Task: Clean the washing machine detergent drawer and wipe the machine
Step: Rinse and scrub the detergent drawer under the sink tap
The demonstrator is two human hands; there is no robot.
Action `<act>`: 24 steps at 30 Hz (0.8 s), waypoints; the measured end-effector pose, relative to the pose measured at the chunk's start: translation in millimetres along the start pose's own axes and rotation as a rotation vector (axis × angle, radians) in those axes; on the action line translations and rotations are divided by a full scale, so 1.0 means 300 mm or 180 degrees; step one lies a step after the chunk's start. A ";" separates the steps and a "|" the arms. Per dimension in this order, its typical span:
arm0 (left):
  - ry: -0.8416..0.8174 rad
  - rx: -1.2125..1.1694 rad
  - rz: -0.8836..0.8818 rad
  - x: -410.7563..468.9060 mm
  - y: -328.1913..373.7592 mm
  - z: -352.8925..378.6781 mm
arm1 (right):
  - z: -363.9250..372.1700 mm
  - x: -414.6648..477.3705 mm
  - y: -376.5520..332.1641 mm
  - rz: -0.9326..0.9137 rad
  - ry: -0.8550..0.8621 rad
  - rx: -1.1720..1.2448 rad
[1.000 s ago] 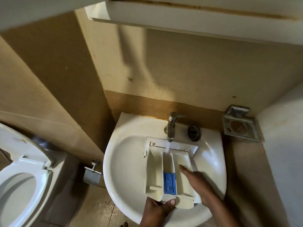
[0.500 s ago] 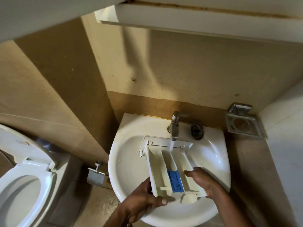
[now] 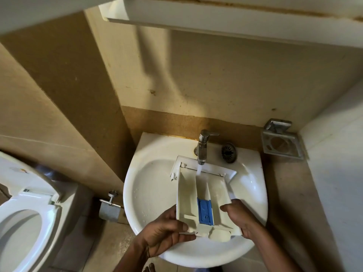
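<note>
The white detergent drawer [image 3: 204, 193] is held over the bowl of a white washbasin [image 3: 137, 193], long axis running near to far, with its wide front panel at the far end under the tap [image 3: 203, 148]. A thin stream of water [image 3: 199, 170] falls from the spout onto the far end of the drawer, about where the middle compartment begins. The drawer has three long compartments side by side. The left and right ones look pale and hold nothing that can be made out; the middle one carries a blue insert [image 3: 204, 212] at its near end.

The left hand [image 3: 163, 236] grips the near left corner, thumb pressed on top of the rim and fingers clamped beneath. The right hand [image 3: 239, 218] holds the near right side, fingers curled round the right wall.

A round metal strainer [image 3: 228, 153] lies on the basin's far ledge, just right of the tap. A metal wall holder [image 3: 281, 142] with a round opening sits further right. To the left stand a toilet [image 3: 25, 222] with its seat down and lid up, and a metal paper holder [image 3: 110, 210] between it and the basin
</note>
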State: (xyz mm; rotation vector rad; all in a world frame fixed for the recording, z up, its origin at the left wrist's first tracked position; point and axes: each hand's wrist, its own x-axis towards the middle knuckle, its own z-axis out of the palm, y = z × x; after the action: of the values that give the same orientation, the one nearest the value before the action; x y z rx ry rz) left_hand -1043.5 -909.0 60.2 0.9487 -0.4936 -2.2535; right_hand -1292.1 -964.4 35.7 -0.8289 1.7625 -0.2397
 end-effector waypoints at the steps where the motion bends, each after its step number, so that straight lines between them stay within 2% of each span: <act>1: -0.0014 -0.0054 0.0020 -0.008 -0.007 -0.007 | 0.001 0.001 -0.006 -0.0020 -0.0096 -0.0056; 5: 0.0047 -0.0451 -0.0013 -0.046 -0.026 -0.004 | 0.002 0.014 -0.084 -0.0110 -0.0525 -0.0482; 9: 0.0457 -0.0337 0.0019 -0.065 -0.047 0.035 | 0.007 0.053 -0.148 -0.0080 -0.1068 -0.0752; 15: 0.0841 -0.0577 0.0167 -0.081 -0.104 0.086 | 0.011 0.077 -0.142 -0.0276 -0.1173 -0.1262; 19: 0.1273 -0.0236 0.0595 -0.080 -0.155 0.129 | 0.030 0.067 -0.173 -0.0460 -0.1408 -0.1348; 24: 0.1876 0.0479 0.1183 -0.059 -0.214 0.121 | 0.085 0.109 -0.249 -0.1129 -0.1240 -0.1661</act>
State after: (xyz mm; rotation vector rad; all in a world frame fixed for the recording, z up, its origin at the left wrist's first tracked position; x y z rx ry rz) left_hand -1087.0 -846.8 57.9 1.4003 -0.5188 -1.5287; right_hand -1242.7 -1033.9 42.0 -1.4601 1.3118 0.1565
